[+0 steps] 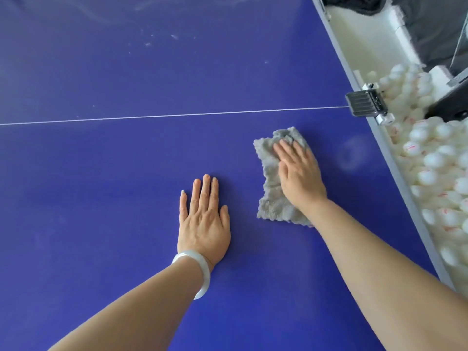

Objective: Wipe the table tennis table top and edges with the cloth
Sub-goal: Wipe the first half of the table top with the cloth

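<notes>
The blue table tennis table top [126, 173] fills most of the view, with a thin white centre line [177, 115] running across it. A fluffy grey cloth [272, 198] lies flat on the table right of centre. My right hand [298, 171] presses flat on the cloth with straight fingers, covering its right half. My left hand [203, 221] rests palm down on the bare table to the left of the cloth, fingers straight, a pale bangle on the wrist. Dust streaks and specks show on the far part of the table.
The table's grey right edge [395, 173] runs diagonally down the right side. Beyond it a white trough [364, 39] holds several white table tennis balls [430, 158]. A black clamp [366, 103] grips the edge where the centre line ends.
</notes>
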A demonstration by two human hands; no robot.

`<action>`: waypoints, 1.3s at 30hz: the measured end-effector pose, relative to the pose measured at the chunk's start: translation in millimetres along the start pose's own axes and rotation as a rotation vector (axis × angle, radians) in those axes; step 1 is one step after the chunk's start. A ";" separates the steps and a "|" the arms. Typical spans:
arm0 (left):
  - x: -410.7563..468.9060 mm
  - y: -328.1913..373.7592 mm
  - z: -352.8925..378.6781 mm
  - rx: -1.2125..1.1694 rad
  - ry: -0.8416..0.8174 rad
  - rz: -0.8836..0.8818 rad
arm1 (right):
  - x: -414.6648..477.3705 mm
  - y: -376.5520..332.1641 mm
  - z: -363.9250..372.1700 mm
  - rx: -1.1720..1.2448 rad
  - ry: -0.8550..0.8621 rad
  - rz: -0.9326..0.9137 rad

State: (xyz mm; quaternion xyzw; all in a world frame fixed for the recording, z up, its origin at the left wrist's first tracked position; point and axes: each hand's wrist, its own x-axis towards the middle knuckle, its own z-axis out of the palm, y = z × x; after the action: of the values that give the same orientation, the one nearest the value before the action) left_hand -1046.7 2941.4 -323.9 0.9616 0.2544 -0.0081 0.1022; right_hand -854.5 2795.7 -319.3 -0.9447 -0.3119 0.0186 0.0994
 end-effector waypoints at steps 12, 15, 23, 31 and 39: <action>0.8 0.8 -1.8 0.005 -0.013 -0.004 | 79.2 31.2 -1.1 -0.011 0.045 0.057; 1.1 0.3 -0.5 -0.009 -0.002 -0.006 | 74.7 71.3 -9.7 -0.058 0.061 0.352; 1.5 1.0 -2.2 -0.006 -0.012 -0.006 | 6.5 -29.7 8.7 -0.003 -0.037 -0.093; 0.6 1.1 0.4 0.010 0.011 0.049 | -75.3 -53.1 10.4 -0.049 0.016 0.130; -25.3 33.3 2.4 0.018 -0.045 0.240 | -74.0 -44.5 4.8 0.021 -0.006 0.087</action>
State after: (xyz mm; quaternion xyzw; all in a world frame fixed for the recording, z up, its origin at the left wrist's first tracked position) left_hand -1052.2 2900.2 -318.1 0.9856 0.1353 -0.0197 0.0997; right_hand -940.5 2787.6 -317.1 -0.9563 -0.2705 0.0291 0.1072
